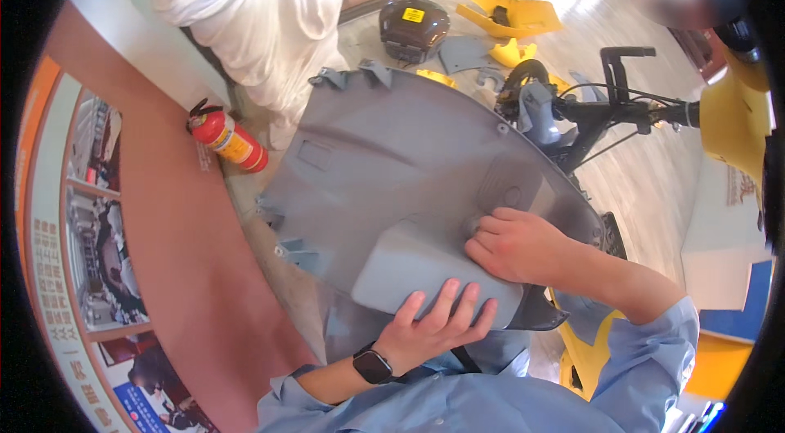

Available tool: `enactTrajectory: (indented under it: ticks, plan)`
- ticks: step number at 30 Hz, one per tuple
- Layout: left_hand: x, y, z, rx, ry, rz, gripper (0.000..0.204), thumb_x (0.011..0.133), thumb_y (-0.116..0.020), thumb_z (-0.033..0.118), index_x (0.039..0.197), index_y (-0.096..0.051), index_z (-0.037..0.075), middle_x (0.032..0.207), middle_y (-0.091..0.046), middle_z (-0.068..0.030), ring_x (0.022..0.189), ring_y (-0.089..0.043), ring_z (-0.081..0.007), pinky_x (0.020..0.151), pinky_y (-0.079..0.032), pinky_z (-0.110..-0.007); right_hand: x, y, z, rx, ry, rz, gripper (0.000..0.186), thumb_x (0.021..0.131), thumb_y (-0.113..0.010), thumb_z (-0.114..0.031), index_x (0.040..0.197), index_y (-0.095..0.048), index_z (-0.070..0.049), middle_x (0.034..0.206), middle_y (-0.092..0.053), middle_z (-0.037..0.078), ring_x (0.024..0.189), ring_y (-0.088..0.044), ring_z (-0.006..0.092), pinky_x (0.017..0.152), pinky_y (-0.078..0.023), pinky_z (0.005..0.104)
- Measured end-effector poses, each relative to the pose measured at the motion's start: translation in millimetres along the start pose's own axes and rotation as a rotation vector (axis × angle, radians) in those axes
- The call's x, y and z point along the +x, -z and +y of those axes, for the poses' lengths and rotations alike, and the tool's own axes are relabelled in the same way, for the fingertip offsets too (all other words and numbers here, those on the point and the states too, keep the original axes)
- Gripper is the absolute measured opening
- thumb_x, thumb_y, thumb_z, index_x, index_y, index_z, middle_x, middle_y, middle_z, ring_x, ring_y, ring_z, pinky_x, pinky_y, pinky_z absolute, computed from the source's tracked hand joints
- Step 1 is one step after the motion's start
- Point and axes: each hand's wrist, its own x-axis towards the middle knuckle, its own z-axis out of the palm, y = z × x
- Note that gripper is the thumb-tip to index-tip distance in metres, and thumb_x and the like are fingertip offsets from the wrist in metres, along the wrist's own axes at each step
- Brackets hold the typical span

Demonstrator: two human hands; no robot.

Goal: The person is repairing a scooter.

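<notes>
A large grey plastic vehicle body panel (368, 155) spans the middle of the view in front of my body, with clip tabs along its edges. A smooth box-shaped bulge (401, 261) rises from its near part. My left hand (433, 331), wearing a dark watch (373, 365), grips the near side of that bulge with its fingers over the top. My right hand (519, 246) is closed, fingers curled against the panel beside the bulge's far right side. Whatever its fingers hold is hidden.
Beyond the panel stands a stripped vehicle frame with a handlebar (625, 98). Yellow body panels (523, 17) and a dark top case (414, 31) lie on the floor. At left are a red fire extinguisher (229, 139), a reddish board (188, 212) and white draped cloth (253, 16).
</notes>
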Motion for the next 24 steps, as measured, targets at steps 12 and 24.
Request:
enactTrajectory:
  ticks: [12, 24]
  plan:
    - [-0.1, -2.2, 2.6, 0.010, 0.029, 0.011, 0.042, 0.100, -0.056, 0.045, 0.140, -0.050, 0.037, 0.139, -0.052, 0.0042, 0.134, -0.050, -0.0158, 0.115, -0.032, -0.053, -0.9, -11.8, 5.7, 0.084, 0.023, 0.006, 0.014, 0.089, -0.063, -0.025, 0.094, -0.062, -0.013, 0.087, -0.064, 0.001, 0.091, -0.061, 0.0182, 0.082, -0.046, 0.0325]
    - [-0.8, -2.1, 2.8, 0.015, 0.026, 0.008, 0.042, 0.100, -0.056, 0.045, 0.141, -0.051, 0.037, 0.142, -0.052, 0.0039, 0.134, -0.051, -0.0165, 0.115, -0.032, -0.054, -4.7, -14.6, 13.2, 0.125, -0.024, -0.047, 0.020, 0.091, -0.062, -0.026, 0.104, -0.062, -0.011, 0.087, -0.064, 0.000, 0.095, -0.062, 0.0185, 0.086, -0.046, 0.0342]
